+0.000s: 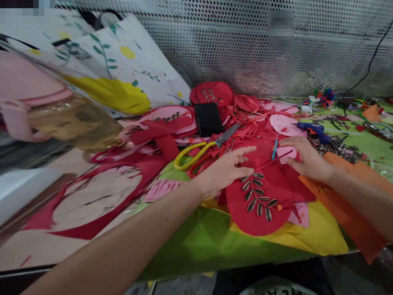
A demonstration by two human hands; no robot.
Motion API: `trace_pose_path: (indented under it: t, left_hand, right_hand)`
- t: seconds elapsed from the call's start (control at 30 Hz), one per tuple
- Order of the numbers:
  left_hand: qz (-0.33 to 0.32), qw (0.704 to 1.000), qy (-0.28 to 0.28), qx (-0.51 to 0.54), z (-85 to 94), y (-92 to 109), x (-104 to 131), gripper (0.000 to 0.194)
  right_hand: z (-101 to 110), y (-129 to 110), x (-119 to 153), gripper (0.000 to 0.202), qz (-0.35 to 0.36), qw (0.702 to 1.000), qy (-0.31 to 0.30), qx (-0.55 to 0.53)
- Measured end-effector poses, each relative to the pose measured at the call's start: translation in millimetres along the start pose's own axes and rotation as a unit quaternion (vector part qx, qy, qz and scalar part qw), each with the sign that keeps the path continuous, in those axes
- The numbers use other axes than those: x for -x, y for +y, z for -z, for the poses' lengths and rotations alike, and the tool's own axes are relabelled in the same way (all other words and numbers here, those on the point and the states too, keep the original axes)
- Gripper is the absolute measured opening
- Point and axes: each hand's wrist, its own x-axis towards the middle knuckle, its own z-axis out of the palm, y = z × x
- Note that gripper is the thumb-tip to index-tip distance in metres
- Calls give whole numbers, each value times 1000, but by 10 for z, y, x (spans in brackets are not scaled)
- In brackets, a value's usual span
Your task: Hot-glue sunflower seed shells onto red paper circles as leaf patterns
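A red paper disc (260, 209) lies near the table's front edge, with a branch of striped seeds (258, 196) on it. My left hand (229, 168) is at the disc's upper left, fingers apart, its fingertips close to the top of the seed branch. A thin dark red strip (278, 159) runs from near those fingertips toward my right hand. My right hand (302, 157) is over a small pink paper piece (286, 154) at the upper right, thumb and fingers spread around it; no grip on it shows. A small blue stick (274, 149) stands beside the pink piece.
Yellow-handled scissors (196, 155) and a black phone (209, 119) lie behind my left hand. A blue glue gun (313, 129) rests by loose seeds (346, 151). A bottle (73, 119) and patterned bag (123, 61) are left; orange paper (353, 200) is right. A perforated metal panel (230, 49) stands behind.
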Motion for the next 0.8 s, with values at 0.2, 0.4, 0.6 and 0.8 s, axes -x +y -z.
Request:
trace_pose_path:
  t: [0.2, 0.4, 0.6, 0.8]
  left_hand:
    - [16, 997, 19, 72, 114, 152, 62, 68]
    - [21, 992, 24, 121, 259, 173, 33, 74]
    - [27, 995, 19, 93, 260, 161, 15, 71]
    - [38, 996, 16, 81, 289, 205, 29, 72]
  right_hand:
    - [19, 10, -8, 20, -32, 991, 129, 7]
    - [-7, -8, 6, 8, -11, 997, 57, -41]
    - [-38, -63, 10, 21, 119, 986, -111, -34]
    - [-77, -76, 3, 30, 142, 963, -230, -1]
